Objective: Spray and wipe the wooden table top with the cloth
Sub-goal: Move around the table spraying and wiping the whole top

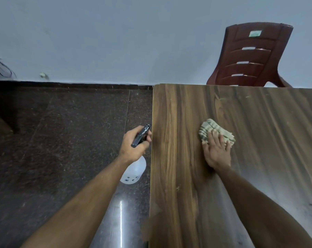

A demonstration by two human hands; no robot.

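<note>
Both forearms reach forward from the bottom edge, bare, one over the floor and one over the counter (178,158). Counter: wood-grain top, its left edge running almost straight away from the viewer, far edge just short of the wall; taken as the landmark below. Right hand (216,151) lies palm down on the counter top, about midway along its depth and well in from the left edge. Its fingers (212,138) are straight and spread, pressing flat on the near part of the cloth (216,131); not curled round it. Cloth: pale, bunched, with darker stripes, resting on the wood, mostly showing beyond the fingertips. Left hand (133,145) is off the counter, just beside its left edge, above the floor. Its fingers are clenched round the dark trigger head of the spray bottle (134,171); one finger sits at the front of the head near the nozzle, which points away from the viewer, close alongside the counter's edge. Bottle body: translucent white, small dark markings near the base, hanging below the wrist, not touching the counter. Floor (62,140) left of the counter: dark speckled stone, a bright streak of reflected light near the bottom. Beyond the counter's far edge: a reddish-brown plastic chair (250,56), back slatted, against a pale wall (115,33).
</note>
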